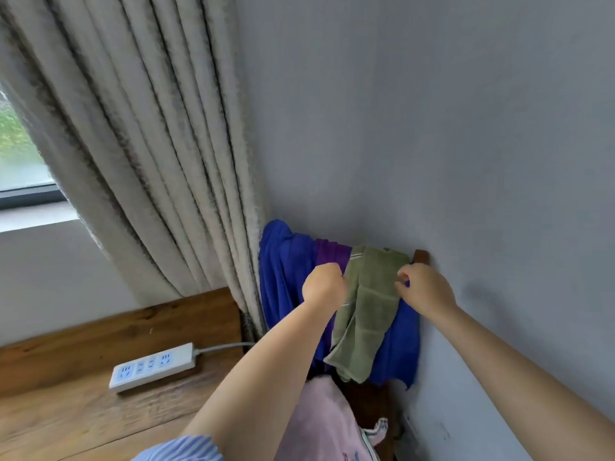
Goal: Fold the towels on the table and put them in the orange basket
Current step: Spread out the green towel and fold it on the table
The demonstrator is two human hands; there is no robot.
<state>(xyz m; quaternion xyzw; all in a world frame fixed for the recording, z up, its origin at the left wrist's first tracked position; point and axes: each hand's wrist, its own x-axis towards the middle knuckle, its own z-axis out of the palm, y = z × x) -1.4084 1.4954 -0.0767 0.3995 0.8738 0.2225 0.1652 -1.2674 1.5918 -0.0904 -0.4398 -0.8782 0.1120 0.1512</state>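
zero folded: towels not even on the table yet
green towel [367, 304]: hanging, left hand [324, 284] gripping its edge
right hand [424, 289]: fingers curled, pinching other edge
orange basket: not visible

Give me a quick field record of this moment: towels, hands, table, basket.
green towel: draped over a wooden rail by the wall, on top of the other towels
blue towel: hanging on the same rail, partly under the green one
purple towel: between blue and green, mostly covered
left hand: fingers curled at the green towel's left edge
right hand: fingers pinching its right edge
table: wooden, holds a power strip
basket: not in view
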